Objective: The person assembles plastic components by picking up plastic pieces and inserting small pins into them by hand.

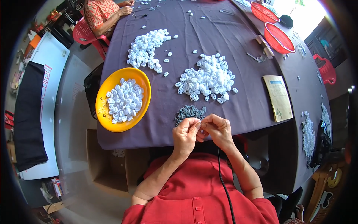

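Observation:
My left hand [186, 134] and my right hand [218, 130] meet fingertip to fingertip at the table's near edge. Both are closed in a pinch around a small white plastic piece [201, 120], mostly covered by the fingers. Just beyond them lies a heap of small grey screws [190, 111]. Farther back is a pile of white plastic pieces [209, 76], some showing two holes. To the left, a yellow bowl [146, 102] holds many similar white pieces. A second pile of white pieces [147, 48] spreads behind the bowl.
A dark cloth [246, 108] covers the table. On the right lie a tan booklet [278, 98] and red baskets [279, 39]. Another person [106, 16] sits at the far left. A cardboard box [108, 175] stands below. A black cord [223, 183] hangs down my front.

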### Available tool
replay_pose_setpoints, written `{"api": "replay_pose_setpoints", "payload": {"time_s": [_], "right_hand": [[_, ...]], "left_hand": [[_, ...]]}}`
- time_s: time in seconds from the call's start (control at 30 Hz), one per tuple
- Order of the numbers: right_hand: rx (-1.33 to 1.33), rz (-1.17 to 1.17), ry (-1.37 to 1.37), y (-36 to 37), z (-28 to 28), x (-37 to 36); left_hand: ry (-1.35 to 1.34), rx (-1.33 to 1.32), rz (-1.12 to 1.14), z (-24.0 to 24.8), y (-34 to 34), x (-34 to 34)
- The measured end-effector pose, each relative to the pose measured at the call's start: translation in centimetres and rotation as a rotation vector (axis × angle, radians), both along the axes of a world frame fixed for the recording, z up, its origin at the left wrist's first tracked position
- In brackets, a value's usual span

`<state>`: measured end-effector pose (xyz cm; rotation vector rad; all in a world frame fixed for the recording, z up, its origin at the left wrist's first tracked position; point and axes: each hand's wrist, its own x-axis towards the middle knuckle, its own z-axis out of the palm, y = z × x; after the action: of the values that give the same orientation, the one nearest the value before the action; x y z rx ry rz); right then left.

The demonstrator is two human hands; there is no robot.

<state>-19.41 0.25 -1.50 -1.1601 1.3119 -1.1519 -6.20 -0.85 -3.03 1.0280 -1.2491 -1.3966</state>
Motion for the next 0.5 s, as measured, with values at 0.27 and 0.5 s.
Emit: {"api": "replay_pose_setpoints", "payload": {"time_s": [0.27,0.5], "right_hand": [[-0.082,0.087,0.146,-0.28,-0.75,-0.25],[-0.297,0.095,0.338,-0.77,-0.40,-0.22]], "left_hand": [[0.169,0.174,0.021,-0.60,0.21,0.39],[0.134,0.146,0.018,-0.32,-0.08,0.36]]}}
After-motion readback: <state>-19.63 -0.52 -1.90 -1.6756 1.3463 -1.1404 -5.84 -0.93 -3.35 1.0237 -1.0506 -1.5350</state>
